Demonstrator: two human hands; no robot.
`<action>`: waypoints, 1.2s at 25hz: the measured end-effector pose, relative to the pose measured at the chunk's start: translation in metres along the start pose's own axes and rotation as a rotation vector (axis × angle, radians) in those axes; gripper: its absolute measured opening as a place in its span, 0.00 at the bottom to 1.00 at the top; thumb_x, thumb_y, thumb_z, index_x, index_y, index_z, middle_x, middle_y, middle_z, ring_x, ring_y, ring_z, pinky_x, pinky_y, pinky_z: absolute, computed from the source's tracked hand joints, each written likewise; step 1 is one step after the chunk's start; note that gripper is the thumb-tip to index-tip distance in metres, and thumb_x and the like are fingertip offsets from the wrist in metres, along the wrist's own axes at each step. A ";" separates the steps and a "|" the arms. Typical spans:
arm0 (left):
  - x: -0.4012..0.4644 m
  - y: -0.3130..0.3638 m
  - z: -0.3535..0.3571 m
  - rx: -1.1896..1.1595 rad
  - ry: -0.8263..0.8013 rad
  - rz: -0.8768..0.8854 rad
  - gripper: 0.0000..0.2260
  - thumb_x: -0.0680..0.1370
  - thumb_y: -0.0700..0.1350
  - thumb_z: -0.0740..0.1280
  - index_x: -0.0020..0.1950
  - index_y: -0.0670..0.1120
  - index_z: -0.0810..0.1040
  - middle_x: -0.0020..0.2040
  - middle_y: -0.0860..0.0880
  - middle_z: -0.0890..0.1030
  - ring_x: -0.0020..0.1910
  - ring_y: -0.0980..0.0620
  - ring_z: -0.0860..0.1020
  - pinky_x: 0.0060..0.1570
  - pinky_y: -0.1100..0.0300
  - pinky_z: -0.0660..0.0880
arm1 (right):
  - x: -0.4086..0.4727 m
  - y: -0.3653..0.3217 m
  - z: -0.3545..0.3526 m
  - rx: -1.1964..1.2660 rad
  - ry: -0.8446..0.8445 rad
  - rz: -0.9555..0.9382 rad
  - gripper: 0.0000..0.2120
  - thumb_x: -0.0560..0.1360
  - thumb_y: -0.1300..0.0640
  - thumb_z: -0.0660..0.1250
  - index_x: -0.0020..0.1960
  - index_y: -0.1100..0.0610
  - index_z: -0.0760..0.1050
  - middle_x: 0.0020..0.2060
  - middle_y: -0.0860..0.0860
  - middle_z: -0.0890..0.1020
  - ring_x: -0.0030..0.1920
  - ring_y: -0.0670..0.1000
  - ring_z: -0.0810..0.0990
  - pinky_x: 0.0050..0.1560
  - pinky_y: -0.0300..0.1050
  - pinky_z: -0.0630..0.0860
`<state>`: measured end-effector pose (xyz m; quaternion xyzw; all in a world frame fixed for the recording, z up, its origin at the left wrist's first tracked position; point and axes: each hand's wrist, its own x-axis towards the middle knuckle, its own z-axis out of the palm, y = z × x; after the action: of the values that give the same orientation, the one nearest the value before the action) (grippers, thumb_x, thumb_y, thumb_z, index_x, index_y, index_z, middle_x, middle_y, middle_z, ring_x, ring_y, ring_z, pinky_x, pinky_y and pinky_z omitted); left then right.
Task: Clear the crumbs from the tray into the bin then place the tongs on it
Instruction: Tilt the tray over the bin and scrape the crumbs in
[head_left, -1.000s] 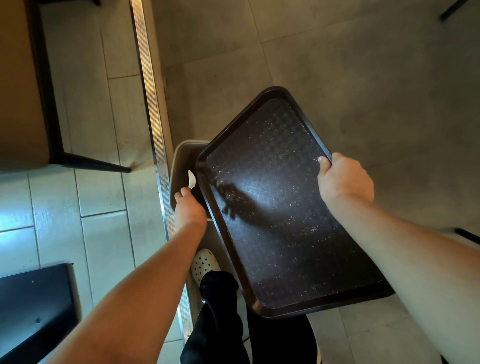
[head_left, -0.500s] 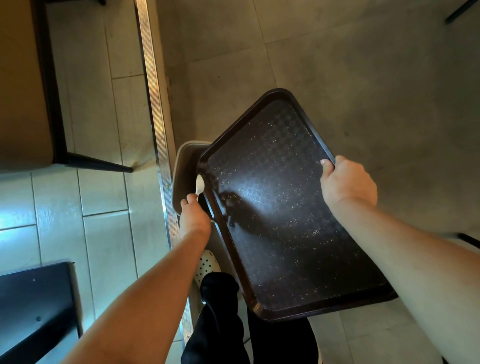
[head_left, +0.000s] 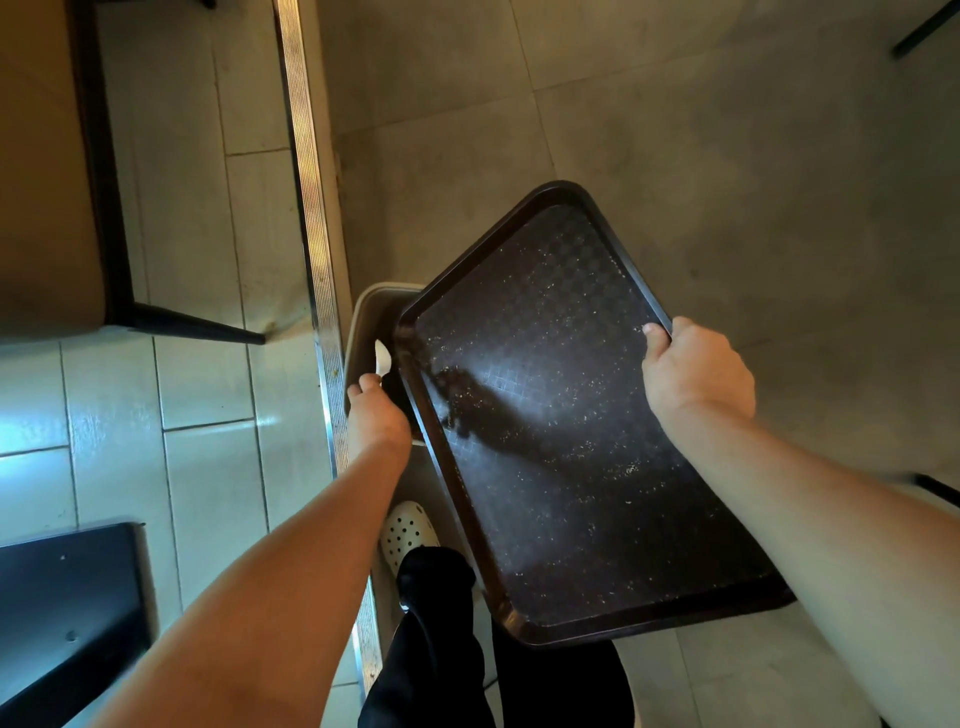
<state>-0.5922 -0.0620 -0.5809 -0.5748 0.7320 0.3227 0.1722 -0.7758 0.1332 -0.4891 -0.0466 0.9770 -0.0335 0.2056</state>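
A dark brown tray (head_left: 545, 415) hangs tilted, its left long edge lowest and over a beige bin (head_left: 363, 306). Fine pale crumbs (head_left: 623, 470) are scattered over its patterned surface. My right hand (head_left: 696, 374) grips the tray's right edge, thumb on the rim. My left hand (head_left: 376, 421) is beside the tray's left edge, above the bin, and holds what look like white tongs (head_left: 383, 357); only a rounded tip shows past the fingers. Most of the bin is hidden under the tray.
A metal threshold strip (head_left: 311, 208) runs along the floor left of the bin. A table (head_left: 47, 182) with black legs stands at the upper left, and a black object (head_left: 67, 597) lies at the lower left. My white perforated shoe (head_left: 408, 530) is beside the bin.
The left hand shifted slightly beside the tray's left edge and back, and more of the white tip shows than a second ago. The tray stays tilted in the right hand's grip.
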 end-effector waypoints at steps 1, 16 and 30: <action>-0.001 0.000 0.000 0.000 -0.020 0.035 0.21 0.76 0.31 0.57 0.68 0.43 0.64 0.63 0.42 0.68 0.59 0.40 0.73 0.59 0.48 0.71 | 0.000 0.000 0.000 0.000 -0.002 0.002 0.14 0.80 0.47 0.52 0.42 0.54 0.66 0.35 0.53 0.71 0.36 0.57 0.70 0.36 0.47 0.64; -0.017 -0.010 0.014 -0.030 -0.002 -0.037 0.25 0.74 0.29 0.56 0.70 0.44 0.62 0.66 0.43 0.67 0.61 0.40 0.71 0.59 0.47 0.70 | 0.000 0.001 -0.001 0.030 -0.003 0.008 0.16 0.80 0.47 0.53 0.45 0.58 0.71 0.43 0.60 0.79 0.37 0.58 0.70 0.38 0.48 0.65; -0.017 -0.014 0.014 -0.087 -0.051 -0.021 0.24 0.75 0.30 0.57 0.70 0.46 0.63 0.66 0.43 0.67 0.62 0.42 0.70 0.60 0.49 0.69 | -0.001 0.004 0.002 0.001 0.033 0.004 0.16 0.80 0.47 0.53 0.47 0.58 0.72 0.33 0.52 0.70 0.35 0.56 0.69 0.33 0.44 0.62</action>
<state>-0.5754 -0.0425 -0.5843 -0.5811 0.7065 0.3670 0.1690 -0.7742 0.1373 -0.4904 -0.0441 0.9803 -0.0343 0.1893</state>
